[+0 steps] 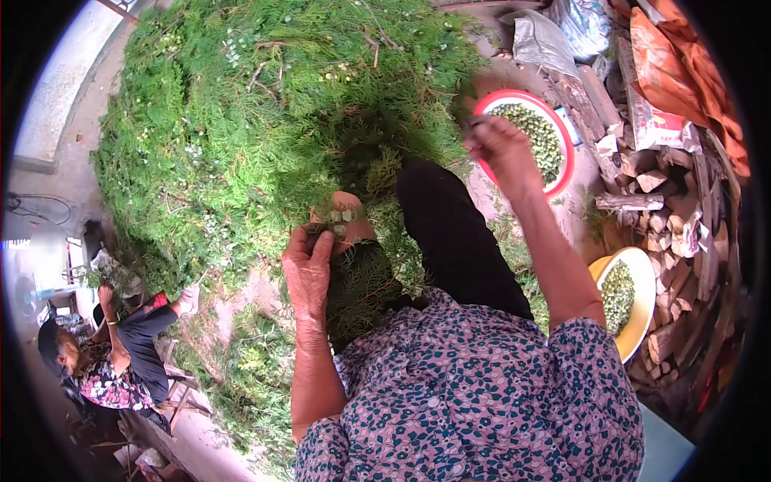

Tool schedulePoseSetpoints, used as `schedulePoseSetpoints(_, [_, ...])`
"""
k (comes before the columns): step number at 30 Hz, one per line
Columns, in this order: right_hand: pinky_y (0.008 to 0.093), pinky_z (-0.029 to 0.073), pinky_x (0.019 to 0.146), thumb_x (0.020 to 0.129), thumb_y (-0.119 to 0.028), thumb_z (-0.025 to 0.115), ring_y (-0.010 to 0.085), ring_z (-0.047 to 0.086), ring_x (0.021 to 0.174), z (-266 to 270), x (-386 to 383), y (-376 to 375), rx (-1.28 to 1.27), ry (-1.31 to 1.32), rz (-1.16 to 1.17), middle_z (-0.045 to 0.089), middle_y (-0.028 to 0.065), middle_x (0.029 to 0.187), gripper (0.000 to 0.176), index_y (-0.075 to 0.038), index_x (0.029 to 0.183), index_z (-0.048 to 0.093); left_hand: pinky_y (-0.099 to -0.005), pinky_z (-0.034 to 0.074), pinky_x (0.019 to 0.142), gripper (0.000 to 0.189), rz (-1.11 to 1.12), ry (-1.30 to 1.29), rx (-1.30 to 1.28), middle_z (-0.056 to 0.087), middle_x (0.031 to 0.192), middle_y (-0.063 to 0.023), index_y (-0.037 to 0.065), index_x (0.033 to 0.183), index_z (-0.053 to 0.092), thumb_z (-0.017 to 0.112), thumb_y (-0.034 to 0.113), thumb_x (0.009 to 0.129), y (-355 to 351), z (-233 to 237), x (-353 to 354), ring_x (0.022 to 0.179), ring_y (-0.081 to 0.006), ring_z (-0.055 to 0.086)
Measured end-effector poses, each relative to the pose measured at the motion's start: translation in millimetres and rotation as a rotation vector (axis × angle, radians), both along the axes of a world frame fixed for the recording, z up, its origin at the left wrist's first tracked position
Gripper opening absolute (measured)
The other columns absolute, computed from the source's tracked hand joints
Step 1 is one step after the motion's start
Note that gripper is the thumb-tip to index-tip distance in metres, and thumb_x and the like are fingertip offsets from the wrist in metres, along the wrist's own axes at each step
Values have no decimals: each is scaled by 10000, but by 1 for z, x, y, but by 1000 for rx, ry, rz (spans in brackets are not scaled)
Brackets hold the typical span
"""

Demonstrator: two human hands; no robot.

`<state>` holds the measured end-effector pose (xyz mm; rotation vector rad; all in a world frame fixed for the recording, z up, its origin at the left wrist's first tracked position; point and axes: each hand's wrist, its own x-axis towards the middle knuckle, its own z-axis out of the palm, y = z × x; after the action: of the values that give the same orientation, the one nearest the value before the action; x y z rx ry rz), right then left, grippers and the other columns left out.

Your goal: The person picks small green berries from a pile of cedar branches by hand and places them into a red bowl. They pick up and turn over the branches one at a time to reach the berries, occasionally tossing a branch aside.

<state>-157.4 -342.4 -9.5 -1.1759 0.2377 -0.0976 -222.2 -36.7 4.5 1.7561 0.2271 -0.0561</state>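
Observation:
My left hand (309, 261) is closed on a green sprig (345, 221) with pale green cones, held over my lap. Feathery foliage hangs below it across my leg. My right hand (499, 149) is raised at the left rim of a red-edged basin (568, 145) holding many small green cones (534, 136). Its fingers are blurred, so what they hold, if anything, cannot be made out. A large pile of green branches (265, 120) lies in front of my knees.
A yellow basin (642, 297) with more cones stands at my right, beside stacked firewood (662, 233). Sacks (542, 40) and an orange cloth (683, 56) lie at the upper right. Another person (120, 353) sits on a stool at the left, holding foliage.

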Motion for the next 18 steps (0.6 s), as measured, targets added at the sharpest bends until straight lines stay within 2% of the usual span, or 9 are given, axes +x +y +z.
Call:
schedulePoseSetpoints(1, [262,497,630,860,-114,580,141,606,704,7,-8,25,-45,-25,116,628,62,830,168,-16,994,604,-243,518,691,157,32,68,-138,637,912,-102,-54,986,572,536,-3,842,-4,6,-1,744,-130,614])
schedulePoseSetpoints(2, [240,483,581,853,-106,580,125,607,710,10,-15,47,-60,-63,242,627,58,819,169,-1,981,613,-243,518,691,157,39,66,-136,637,912,-102,-54,986,572,536,-3,842,-5,7,-3,744,-130,614])
schedulePoseSetpoints(3, [251,481,604,823,-91,596,126,609,734,18,-21,66,-193,-30,354,635,63,823,159,6,945,624,-243,513,690,163,49,63,-182,639,906,-96,-52,985,576,552,-13,829,-5,8,-4,748,-129,614])
schedulePoseSetpoints(5, [268,481,641,780,-81,622,151,612,741,13,-24,97,-464,-346,444,630,80,813,162,2,919,630,-243,508,688,172,66,55,-230,641,901,-91,-50,985,580,569,-23,815,-6,8,-5,752,-128,615])
schedulePoseSetpoints(9, [303,471,680,724,-90,662,229,601,747,8,-29,136,-488,-346,412,602,111,816,199,-11,903,631,-227,471,684,177,59,19,-218,648,866,-75,-39,962,602,604,-38,785,-6,4,-9,745,-105,598])
schedulePoseSetpoints(11, [273,464,664,739,-74,658,172,584,729,-3,-26,145,-675,-453,440,579,84,837,233,-12,960,619,-224,459,684,175,44,4,-193,650,855,-69,-35,953,609,610,-40,778,-6,4,-10,742,-98,590])
schedulePoseSetpoints(12, [284,469,658,729,-76,663,195,586,724,-6,-25,148,-734,-507,421,576,90,829,247,-17,963,614,-224,455,684,163,55,26,-210,650,851,-64,-32,943,611,615,-22,780,-6,6,-10,740,-95,583])
schedulePoseSetpoints(14, [278,468,657,729,-67,660,182,584,726,-8,-26,150,-699,-474,447,573,83,824,240,-18,959,612,-224,452,683,153,72,49,-230,650,847,-59,-30,934,614,621,-4,783,-6,8,-9,738,-91,575])
schedulePoseSetpoints(18, [260,462,645,733,-37,646,134,566,716,-7,-31,152,-595,-382,462,561,59,800,219,-12,947,606,-224,447,677,158,-2,124,-92,652,823,-49,-35,930,636,624,37,789,0,6,-6,727,-79,564])
